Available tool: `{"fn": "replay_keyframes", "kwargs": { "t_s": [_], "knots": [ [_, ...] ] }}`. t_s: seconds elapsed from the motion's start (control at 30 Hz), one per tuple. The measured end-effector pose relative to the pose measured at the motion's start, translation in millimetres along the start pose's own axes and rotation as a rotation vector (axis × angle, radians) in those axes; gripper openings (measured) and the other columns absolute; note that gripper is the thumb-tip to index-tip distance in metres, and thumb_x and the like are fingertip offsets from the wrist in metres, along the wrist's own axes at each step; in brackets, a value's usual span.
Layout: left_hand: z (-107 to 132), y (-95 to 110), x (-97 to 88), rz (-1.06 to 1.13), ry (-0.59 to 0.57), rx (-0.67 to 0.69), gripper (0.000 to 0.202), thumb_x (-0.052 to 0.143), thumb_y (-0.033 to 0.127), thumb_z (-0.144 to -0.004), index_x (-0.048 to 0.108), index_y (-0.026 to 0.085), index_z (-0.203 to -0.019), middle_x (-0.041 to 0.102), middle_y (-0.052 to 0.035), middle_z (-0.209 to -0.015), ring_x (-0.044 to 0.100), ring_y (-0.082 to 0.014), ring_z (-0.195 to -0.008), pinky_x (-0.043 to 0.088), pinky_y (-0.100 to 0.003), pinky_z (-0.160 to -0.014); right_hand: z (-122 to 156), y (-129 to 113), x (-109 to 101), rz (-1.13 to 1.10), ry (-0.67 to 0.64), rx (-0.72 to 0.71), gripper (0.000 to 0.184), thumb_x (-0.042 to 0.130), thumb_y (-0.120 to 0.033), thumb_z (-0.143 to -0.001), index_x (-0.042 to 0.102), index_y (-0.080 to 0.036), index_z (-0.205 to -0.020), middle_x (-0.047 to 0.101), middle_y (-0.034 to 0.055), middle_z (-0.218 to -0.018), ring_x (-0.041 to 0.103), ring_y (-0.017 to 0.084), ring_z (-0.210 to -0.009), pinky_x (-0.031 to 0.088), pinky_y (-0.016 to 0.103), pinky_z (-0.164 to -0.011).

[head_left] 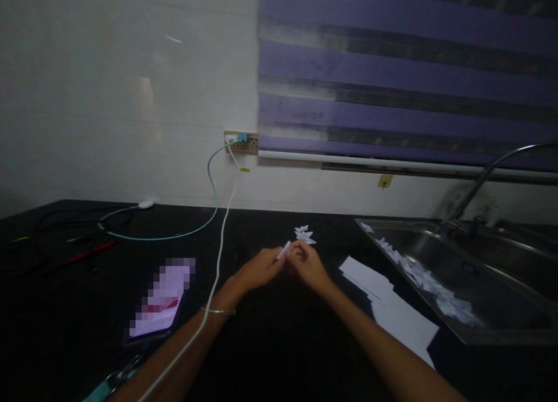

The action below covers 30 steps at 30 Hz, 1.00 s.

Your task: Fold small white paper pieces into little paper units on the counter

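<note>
A small folded strip of white paper [283,250] is held up between my two hands over the dark counter. My left hand [263,267] pinches it from the left, fingers closed. From the other side, the fingertips of my right hand [306,262] close on its upper end. Just beyond my right hand lies a little cluster of folded white paper pieces [304,234]. To the right of my right forearm are loose white paper sheets [403,315], overlapping one another. A thin bracelet [222,312] circles my left wrist.
Many folded paper pieces [425,280] line the left rim of the steel sink [501,286], below a curved faucet [483,175]. A lit phone or tablet [163,300] lies at left. A white cable [221,239] crosses my left forearm from the wall socket [241,142].
</note>
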<state>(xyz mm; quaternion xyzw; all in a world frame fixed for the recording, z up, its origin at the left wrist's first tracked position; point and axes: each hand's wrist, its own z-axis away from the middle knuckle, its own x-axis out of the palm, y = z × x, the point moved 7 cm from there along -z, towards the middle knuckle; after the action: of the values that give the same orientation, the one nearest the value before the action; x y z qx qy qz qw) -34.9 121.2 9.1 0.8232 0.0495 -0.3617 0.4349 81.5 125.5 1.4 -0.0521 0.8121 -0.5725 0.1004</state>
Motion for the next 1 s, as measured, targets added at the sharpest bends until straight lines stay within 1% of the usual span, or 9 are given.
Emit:
{"fn": "replay_keyframes", "kwargs": {
  "t_s": [0.07,0.17,0.3,0.4,0.57,0.73,0.87,0.93,1.0],
  "knots": [
    [0,3,-0.3,-0.015,-0.009,0.034,0.037,0.035,0.041,-0.097,0.063,0.017,-0.095,0.067,-0.0057,-0.088,0.06,-0.0174,-0.077,0.045,-0.027,-0.076,0,4,2,-0.003,-0.027,0.022,0.032,0.061,-0.049,-0.082,0.051,-0.019,-0.081,0.054,-0.0051,-0.06,0.051,0.01,-0.049,0.042,0.021,-0.048],
    [0,2,-1.8,-0.07,-0.003,0.032,0.03,0.04,0.036,-0.096,0.063,0.018,-0.097,0.068,-0.0079,-0.094,0.062,-0.0201,-0.084,0.045,-0.029,-0.081,0,6,2,0.022,-0.018,0.041,0.032,0.062,-0.048,-0.082,0.052,-0.019,-0.079,0.054,-0.0049,-0.059,0.051,0.01,-0.049,0.042,0.021,-0.048],
    [0,-2,-3.1,-0.104,0.028,0.023,0.027,0.041,0.033,-0.095,0.063,0.018,-0.094,0.068,-0.0085,-0.092,0.063,-0.0209,-0.084,0.046,-0.03,-0.081,0,5,0,0.059,-0.003,0.045,0.029,0.06,-0.047,-0.083,0.054,-0.018,-0.08,0.055,-0.0041,-0.059,0.053,0.011,-0.05,0.043,0.022,-0.048],
    [-1,-1,-2.0,-0.113,0.04,0.025,0.026,0.042,0.033,-0.094,0.063,0.019,-0.094,0.069,-0.0083,-0.092,0.064,-0.0212,-0.084,0.046,-0.03,-0.08,0,4,-2,0.114,0.011,0.036,0.024,0.058,-0.041,-0.084,0.056,-0.018,-0.081,0.057,-0.003,-0.061,0.054,0.012,-0.052,0.044,0.023,-0.05],
    [-1,1,3.0,-0.155,0.01,-0.004,0.02,0.047,0.028,-0.09,0.063,0.018,-0.096,0.068,-0.0092,-0.096,0.063,-0.0222,-0.088,0.045,-0.03,-0.081,3,-6,-6,0.415,0.076,-0.083,0.015,0.053,-0.028,-0.085,0.06,-0.017,-0.077,0.06,-0.0004,-0.064,0.056,0.013,-0.058,0.041,0.023,-0.055],
    [0,-5,6.1,-0.057,0.001,-0.044,0.019,0.052,0.028,-0.086,0.063,0.017,-0.096,0.066,-0.0078,-0.093,0.059,-0.0196,-0.082,0.044,-0.029,-0.077,8,-16,-2,0.684,0.086,-0.125,0.016,0.049,-0.025,-0.086,0.06,-0.017,-0.077,0.063,0.0026,-0.065,0.057,0.014,-0.058,0.037,0.024,-0.055],
    [-4,-15,8.1,0.247,-0.013,-0.087,0.031,0.051,0.044,-0.087,0.062,0.015,-0.092,0.064,-0.0034,-0.081,0.055,-0.0157,-0.072,0.043,-0.026,-0.07,9,-21,-3,0.804,0.1,-0.137,0.015,0.05,-0.024,-0.086,0.058,-0.017,-0.076,0.064,0.0043,-0.066,0.057,0.014,-0.059,0.035,0.024,-0.056],
    [-6,-22,9.0,0.419,-0.005,-0.144,0.049,0.035,0.055,-0.092,0.062,0.015,-0.081,0.061,-0.0022,-0.072,0.053,-0.0137,-0.063,0.042,-0.025,-0.065,9,-21,-3,0.83,0.082,-0.145,0.017,0.05,-0.026,-0.087,0.057,-0.017,-0.074,0.064,0.0042,-0.066,0.056,0.014,-0.057,0.034,0.023,-0.055],
    [-8,-27,10.9,0.479,-0.001,-0.205,0.066,0.02,0.063,-0.093,0.06,0.015,-0.07,0.059,-0.0018,-0.063,0.051,-0.0127,-0.057,0.042,-0.025,-0.064,9,-21,-1,0.843,0.047,-0.151,0.02,0.052,-0.03,-0.087,0.057,-0.018,-0.073,0.064,0.0041,-0.065,0.055,0.014,-0.056,0.031,0.023,-0.053]
  ]
}}
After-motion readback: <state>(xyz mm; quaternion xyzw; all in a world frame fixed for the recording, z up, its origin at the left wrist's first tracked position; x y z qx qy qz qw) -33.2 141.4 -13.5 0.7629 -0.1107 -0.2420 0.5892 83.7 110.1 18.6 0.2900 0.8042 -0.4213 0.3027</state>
